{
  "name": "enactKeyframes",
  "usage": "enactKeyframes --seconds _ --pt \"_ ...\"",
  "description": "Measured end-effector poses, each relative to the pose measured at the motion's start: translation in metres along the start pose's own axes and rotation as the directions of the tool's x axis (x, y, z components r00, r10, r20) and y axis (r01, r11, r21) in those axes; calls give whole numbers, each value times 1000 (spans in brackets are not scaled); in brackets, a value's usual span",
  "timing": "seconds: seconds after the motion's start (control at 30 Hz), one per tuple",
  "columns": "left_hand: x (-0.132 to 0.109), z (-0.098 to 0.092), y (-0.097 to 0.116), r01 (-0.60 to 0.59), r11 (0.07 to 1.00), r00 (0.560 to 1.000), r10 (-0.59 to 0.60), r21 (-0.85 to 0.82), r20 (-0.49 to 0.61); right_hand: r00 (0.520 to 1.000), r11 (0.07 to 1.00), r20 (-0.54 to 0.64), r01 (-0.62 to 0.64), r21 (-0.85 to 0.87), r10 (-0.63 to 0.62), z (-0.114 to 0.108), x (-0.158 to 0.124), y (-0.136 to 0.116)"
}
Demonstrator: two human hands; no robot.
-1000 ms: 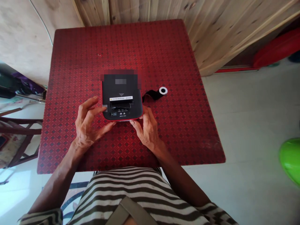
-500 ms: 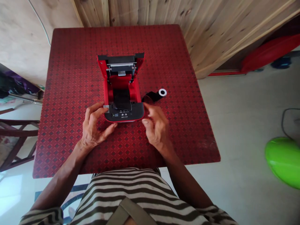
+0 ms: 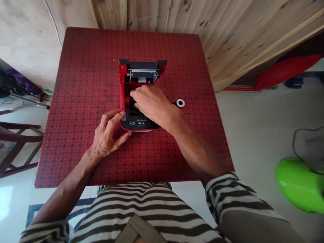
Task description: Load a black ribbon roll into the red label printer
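A small red-and-black printer (image 3: 140,125) stands on the table with its lid (image 3: 143,65) raised. My left hand (image 3: 107,136) holds its front left corner, fingers on the left side and top, thumb along the front edge. Reaching in from the right, my right hand (image 3: 154,103) has its curled fingers inside the paper compartment, over the black strip (image 3: 133,107) lying there. Its fingertips are hidden, so what they pinch cannot be made out. A black roll with a white core (image 3: 180,103) lies right of the printer, partly behind my right wrist.
The table (image 3: 88,74) has a red patterned cover. Behind it rises a wooden plank wall (image 3: 162,17). A wooden chair (image 3: 17,138) stands at the left, and a bright green stool-like object (image 3: 298,184) sits on the floor at the right.
My right hand has left the printer's right side and reached over into the open compartment. My left hand stays at the corner. The camera view has shifted slightly.
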State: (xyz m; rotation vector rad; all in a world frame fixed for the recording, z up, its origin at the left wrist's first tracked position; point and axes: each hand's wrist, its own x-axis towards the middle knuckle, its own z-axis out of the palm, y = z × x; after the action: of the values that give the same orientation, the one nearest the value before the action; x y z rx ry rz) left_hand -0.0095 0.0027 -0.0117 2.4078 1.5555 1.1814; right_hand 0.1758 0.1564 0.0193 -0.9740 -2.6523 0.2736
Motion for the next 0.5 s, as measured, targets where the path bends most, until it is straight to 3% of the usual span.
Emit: enactKeyframes --seconds 0.1,0.23,0.4,0.5 --pt "0 0 0 5 1000 1000 -5 -12 5 999 993 9 -48 109 47 -1 0 2" --pt "-1 0 0 10 1000 1000 -10 -15 5 999 996 -36 29 89 -26 -15 -11 -3" --pt "0 1 -2 5 1000 1000 -5 -29 -14 976 992 -207 -51 116 74 -63 -47 -35" --pt "0 1 -4 1 1000 1000 -1 -30 -8 937 952 -300 -85 294 176 -92 -86 -55"
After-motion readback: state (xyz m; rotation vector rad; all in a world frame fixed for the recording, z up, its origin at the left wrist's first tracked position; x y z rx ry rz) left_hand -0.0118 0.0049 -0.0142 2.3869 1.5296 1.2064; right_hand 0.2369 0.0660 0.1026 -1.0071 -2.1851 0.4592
